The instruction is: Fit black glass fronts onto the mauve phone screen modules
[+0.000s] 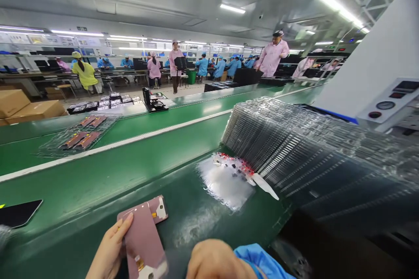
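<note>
A flat mauve panel [144,239] with a gold connector and a whitish lower end is held in my left hand [113,244], thumb on its face near the top left corner. Behind it a second mauve panel [159,209] lies on the green mat, partly covered by the first. My right hand [218,261] is at the bottom centre, right of the panels, its fingers curled and hidden below the knuckles. Beyond it lies a stack of clear film sheets [225,181] with red and black marks, beside a white pointed strip [266,186].
Tall rows of clear plastic trays [294,139] fill the right side. A dark-screened device [21,213] lies at the left edge. Across the green conveyor [183,135], a clear tray [111,127] holds several mauve panels. A black fixture [152,101] stands beyond; people work in the background.
</note>
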### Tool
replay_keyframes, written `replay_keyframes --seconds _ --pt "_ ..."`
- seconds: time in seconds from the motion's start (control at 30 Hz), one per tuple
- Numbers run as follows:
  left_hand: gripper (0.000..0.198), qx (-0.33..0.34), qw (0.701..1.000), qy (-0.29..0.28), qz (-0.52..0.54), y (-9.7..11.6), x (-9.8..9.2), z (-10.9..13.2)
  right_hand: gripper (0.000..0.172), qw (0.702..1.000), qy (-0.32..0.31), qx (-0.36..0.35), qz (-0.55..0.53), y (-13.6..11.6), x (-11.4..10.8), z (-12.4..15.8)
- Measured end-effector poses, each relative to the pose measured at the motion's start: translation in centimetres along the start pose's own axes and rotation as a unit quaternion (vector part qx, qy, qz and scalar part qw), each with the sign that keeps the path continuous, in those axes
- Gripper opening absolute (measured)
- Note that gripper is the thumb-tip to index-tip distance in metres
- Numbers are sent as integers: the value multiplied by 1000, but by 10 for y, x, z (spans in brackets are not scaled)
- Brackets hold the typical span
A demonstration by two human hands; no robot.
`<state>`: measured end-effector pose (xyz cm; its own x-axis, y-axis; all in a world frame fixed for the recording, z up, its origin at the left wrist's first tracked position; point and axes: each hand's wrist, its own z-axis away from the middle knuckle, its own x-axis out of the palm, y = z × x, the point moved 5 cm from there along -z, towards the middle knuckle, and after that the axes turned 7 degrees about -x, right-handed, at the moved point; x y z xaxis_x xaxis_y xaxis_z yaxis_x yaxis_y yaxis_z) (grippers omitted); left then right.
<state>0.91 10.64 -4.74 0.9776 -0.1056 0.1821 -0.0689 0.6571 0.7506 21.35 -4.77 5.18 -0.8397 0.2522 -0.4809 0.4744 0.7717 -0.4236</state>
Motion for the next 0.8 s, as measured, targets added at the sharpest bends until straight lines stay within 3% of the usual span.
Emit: replay_keyframes --seconds 0.07,0.17,0.23,0.3,0.43,0.57,0.63,0.7,0.8 --pt "44 2 1000 10 -4 4 -6 1 31 997 68 38 13 8 -32 -2" --pt "51 10 999 36 -4 9 -15 7 23 970 197 114 91 41 -89 2" --pt "53 18 998 51 10 11 -22 13 27 933 207 222 195 80 -123 13" --pt "54 24 998 51 21 10 -27 17 27 911 205 277 225 121 -148 27" --pt "55 24 998 50 42 7 -33 24 26 865 183 362 296 189 -175 62" --pt "47 35 995 45 85 6 -29 35 11 822 160 402 371 209 -173 80" --pt "41 45 992 44 110 6 -26 42 20 811 161 396 399 204 -163 76" --pt "34 61 989 46 128 5 -21 46 28 828 145 368 398 195 -142 62" --pt "27 79 984 42 156 0 -12 49 18 904 51 287 314 171 -78 27"
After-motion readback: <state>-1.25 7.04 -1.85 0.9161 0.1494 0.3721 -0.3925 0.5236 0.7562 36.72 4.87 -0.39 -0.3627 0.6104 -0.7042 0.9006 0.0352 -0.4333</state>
